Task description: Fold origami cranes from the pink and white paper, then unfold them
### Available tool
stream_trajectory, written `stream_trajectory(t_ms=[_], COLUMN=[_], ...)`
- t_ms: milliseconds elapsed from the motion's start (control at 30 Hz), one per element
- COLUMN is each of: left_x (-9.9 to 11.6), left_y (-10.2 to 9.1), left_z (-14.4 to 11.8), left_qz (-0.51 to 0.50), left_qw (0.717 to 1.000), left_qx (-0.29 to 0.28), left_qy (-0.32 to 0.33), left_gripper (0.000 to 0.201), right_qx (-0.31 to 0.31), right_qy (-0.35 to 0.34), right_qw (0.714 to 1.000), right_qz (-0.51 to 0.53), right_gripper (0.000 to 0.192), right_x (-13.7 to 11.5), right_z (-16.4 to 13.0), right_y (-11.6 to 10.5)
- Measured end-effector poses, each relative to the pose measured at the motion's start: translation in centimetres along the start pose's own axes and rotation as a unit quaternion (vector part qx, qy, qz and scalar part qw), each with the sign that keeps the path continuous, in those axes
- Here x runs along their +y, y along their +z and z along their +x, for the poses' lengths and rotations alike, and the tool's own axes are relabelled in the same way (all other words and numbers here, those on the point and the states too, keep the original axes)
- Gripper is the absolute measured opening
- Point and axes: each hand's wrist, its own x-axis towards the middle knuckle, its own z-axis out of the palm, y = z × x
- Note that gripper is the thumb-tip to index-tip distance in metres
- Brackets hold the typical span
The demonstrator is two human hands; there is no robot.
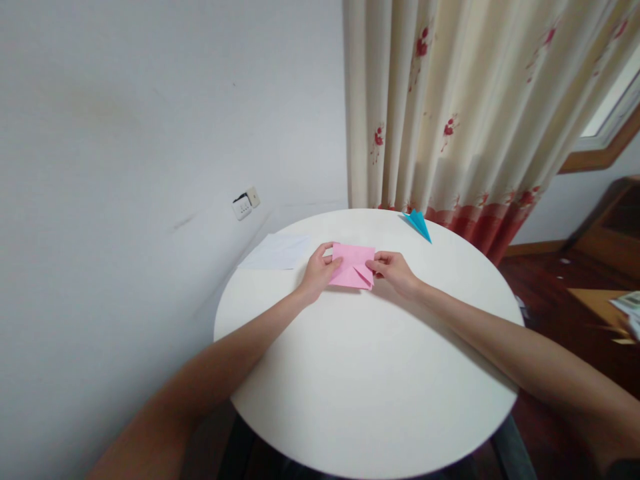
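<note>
A folded sheet of pink paper (pixel 353 256) is held between both hands, a little above the white round table (pixel 370 373). Its lower right part has a slanted crease with a loose flap. My left hand (pixel 320 268) grips the left edge, thumb on the front face and fingers behind. At the right edge, my right hand (pixel 391 269) pinches the paper near the flap, thumb in front. The fingers behind the sheet are partly hidden.
White paper sheets (pixel 275 252) lie at the table's left rear edge. A blue paper plane (pixel 419 225) rests at the right rear, near the patterned curtain (pixel 440 120). The wall with a socket (pixel 242 207) stands close on the left.
</note>
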Motion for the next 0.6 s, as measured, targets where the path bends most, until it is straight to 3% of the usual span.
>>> stream_trajectory(t_ms=[100,267,600], left_x=[0.55,0.82,0.15], left_y=[0.22,0.12,-0.49], left_z=[-0.23,-0.26,0.12], left_qz=[0.017,0.163,0.251], left_qw=[0.996,0.971,0.941], left_qx=[-0.035,-0.079,-0.065], left_qy=[0.082,0.154,0.215], left_gripper=[0.077,0.062,0.055], right_qx=[0.039,0.076,0.024], right_qy=[-0.002,0.002,-0.049], right_qw=[0.999,0.996,0.998], right_qz=[0.014,0.042,0.006], right_gripper=[0.029,0.027,0.025], right_x=[0.30,0.27,0.05], right_z=[0.30,0.50,0.34], right_y=[-0.24,-0.35,-0.09])
